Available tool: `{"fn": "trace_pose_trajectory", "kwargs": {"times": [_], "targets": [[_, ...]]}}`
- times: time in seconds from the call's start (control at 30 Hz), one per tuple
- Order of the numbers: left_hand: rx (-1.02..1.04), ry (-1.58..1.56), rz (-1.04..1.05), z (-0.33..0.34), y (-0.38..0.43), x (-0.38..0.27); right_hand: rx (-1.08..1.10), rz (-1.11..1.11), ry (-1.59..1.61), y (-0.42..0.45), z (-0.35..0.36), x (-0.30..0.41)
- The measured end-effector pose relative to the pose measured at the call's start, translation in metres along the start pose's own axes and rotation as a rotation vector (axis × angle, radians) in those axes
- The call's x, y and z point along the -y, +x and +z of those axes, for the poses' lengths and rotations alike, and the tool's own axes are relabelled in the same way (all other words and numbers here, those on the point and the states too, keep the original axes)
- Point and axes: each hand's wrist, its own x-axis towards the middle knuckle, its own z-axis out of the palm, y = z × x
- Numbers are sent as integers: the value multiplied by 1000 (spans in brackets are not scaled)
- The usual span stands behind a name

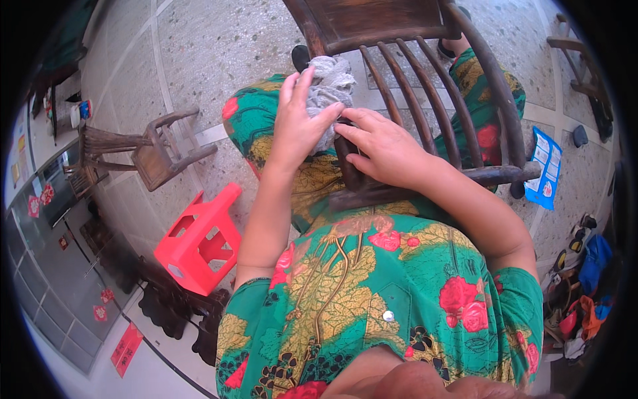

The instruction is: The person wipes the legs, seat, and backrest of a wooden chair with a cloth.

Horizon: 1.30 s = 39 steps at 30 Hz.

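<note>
A dark wooden chair (376, 22) with a slatted back lies tilted across my lap, its seat panel at the top of the view. My left hand (301, 122) holds a crumpled grey cloth (331, 80) against the chair's left side post. Close beside it, my right hand (386, 144) grips the same post (350, 169) lower down, its fingertips at the cloth's edge. The part of the post under the cloth is hidden. Several rounded back slats (431, 102) run to the right of my right hand.
A red plastic stool (202, 239) lies on its side at the left. Beyond it is a small wooden chair (157, 147) on the speckled floor (224, 45). A blue printed packet (544, 169) lies at right, above a pile of shoes and bags (580, 289).
</note>
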Motion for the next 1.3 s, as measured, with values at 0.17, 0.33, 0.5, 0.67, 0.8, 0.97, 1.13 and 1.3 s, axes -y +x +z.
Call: {"fn": "trace_pose_trajectory", "kwargs": {"times": [0.17, 0.33, 0.5, 0.67, 0.8, 0.97, 1.13, 1.3], "targets": [[177, 111, -47, 5, 20, 10, 15, 16, -54, -4, -2, 10], [68, 111, -99, 17, 43, 30, -48, -6, -1, -2, 5, 5], [66, 30, -181, 37, 114, 70, -86, 102, 105, 4, 6, -8], [-81, 417, -199, 50, 184, 105, -67, 91, 187, 9, 6, -8], [27, 410, -272, 48, 189, 98, -48, 132, 211, 11, 2, -11], [244, 198, -54, 30, 139, 84, -28, 174, 236, 1, 7, -17], [428, 176, -68, -2, 28, -5, -44, 181, 209, 3, 4, -13], [374, 129, -108, 0, 21, -2, -45, 172, 192, 4, 5, -14]]}}
